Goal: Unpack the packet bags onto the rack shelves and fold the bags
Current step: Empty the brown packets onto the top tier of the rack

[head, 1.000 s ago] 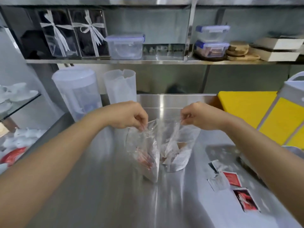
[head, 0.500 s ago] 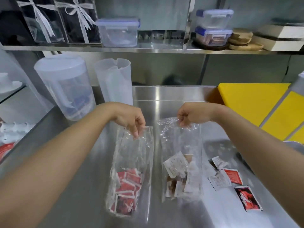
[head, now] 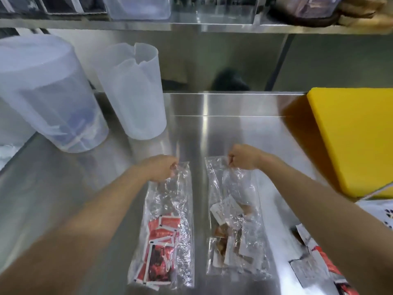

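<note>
Two clear plastic bags lie flat side by side on the steel counter (head: 106,188). The left bag (head: 170,209) holds several red sachets (head: 161,252) at its near end. The right bag (head: 234,209) holds white and brown sachets (head: 229,235). My left hand (head: 161,169) pinches the far top edge of the left bag. My right hand (head: 244,157) grips the far top edge of the right bag in a closed fist. A few loose sachets (head: 312,265) lie on the counter at the near right, partly hidden by my right forearm.
Two translucent plastic jugs (head: 49,99) (head: 134,92) stand at the back left. A yellow cutting board (head: 357,137) lies at the right. A rack shelf (head: 191,24) above carries plastic containers (head: 138,7) and other items. A patterned cloth (head: 380,211) sits at the right edge.
Both bags, held up together a second ago, were drawn apart and laid flat on the counter. My hands sank lower and further forward; the view tilted down.
</note>
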